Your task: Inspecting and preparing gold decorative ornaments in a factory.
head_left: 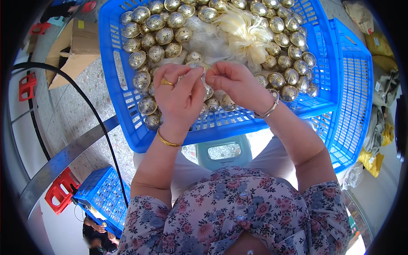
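Over the near side of a blue plastic basket (123,123), both my hands are raised with fingertips almost meeting. My left hand (180,93) has its thumb and index finger pinched together, and the other fingers curl in. My right hand (240,85) pinches with thumb and index finger beside it. What they hold is too small and covered to make out. Around and below them lie several shiny gold-coloured, pierced round metal balls (164,36). A bundle of cream ribbon-like strips (248,36) rests among the balls, beyond my right hand.
Another blue basket (355,85) stands at the right. A pale green stool (223,155) is between my knees. A black cable (100,119) curves down the left, near a cardboard box (83,40) and a red stool (60,191). Another person's hands (100,227) show at lower left.
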The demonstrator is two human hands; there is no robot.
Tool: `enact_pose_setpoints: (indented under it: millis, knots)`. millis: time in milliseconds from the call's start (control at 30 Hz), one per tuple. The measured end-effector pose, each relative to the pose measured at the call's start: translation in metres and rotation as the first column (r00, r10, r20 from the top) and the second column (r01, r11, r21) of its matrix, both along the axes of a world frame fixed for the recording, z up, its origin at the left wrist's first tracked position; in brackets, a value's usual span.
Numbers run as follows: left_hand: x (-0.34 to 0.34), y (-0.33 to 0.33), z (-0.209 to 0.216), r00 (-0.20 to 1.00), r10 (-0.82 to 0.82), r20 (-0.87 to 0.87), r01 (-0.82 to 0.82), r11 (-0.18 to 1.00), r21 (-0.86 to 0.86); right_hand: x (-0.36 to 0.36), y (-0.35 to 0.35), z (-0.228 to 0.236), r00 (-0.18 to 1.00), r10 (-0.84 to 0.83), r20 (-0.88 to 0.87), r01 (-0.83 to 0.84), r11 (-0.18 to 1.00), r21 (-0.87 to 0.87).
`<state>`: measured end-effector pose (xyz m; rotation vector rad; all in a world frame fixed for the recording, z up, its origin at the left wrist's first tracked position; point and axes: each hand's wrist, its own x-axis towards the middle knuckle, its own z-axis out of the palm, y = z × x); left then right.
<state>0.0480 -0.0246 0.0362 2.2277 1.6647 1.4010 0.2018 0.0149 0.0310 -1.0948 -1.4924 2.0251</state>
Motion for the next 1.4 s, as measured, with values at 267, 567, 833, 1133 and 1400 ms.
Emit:
enact_pose_setpoints:
  millis: [267,567,833,1133,1400]
  knots:
    - [0.002,-0.003,-0.009,0.649,0.147,0.747,0.260,0.879,-0.399,0.004,0.009,0.002,0.985,-0.086,-0.150,0.063,0.986,-0.154]
    - [0.000,0.000,-0.008,0.940,-0.068,0.335,0.172,0.941,-0.291,0.005,0.010,-0.010,0.959,-0.210,-0.192,0.111,0.898,-0.426]
    - [0.004,-0.003,-0.009,0.995,-0.053,0.086,0.066,0.986,-0.155,0.003,0.008,-0.011,0.930,-0.290,-0.225,0.133,0.839,-0.527]
    - [0.004,-0.004,-0.015,0.999,0.017,0.050,-0.014,0.999,-0.050,-0.005,-0.001,0.007,0.914,-0.380,-0.144,0.320,0.891,-0.321]
    - [0.006,-0.004,-0.014,0.991,0.078,0.106,-0.071,0.995,-0.066,-0.004,-0.001,0.007,0.928,-0.290,-0.234,0.227,0.938,-0.263]
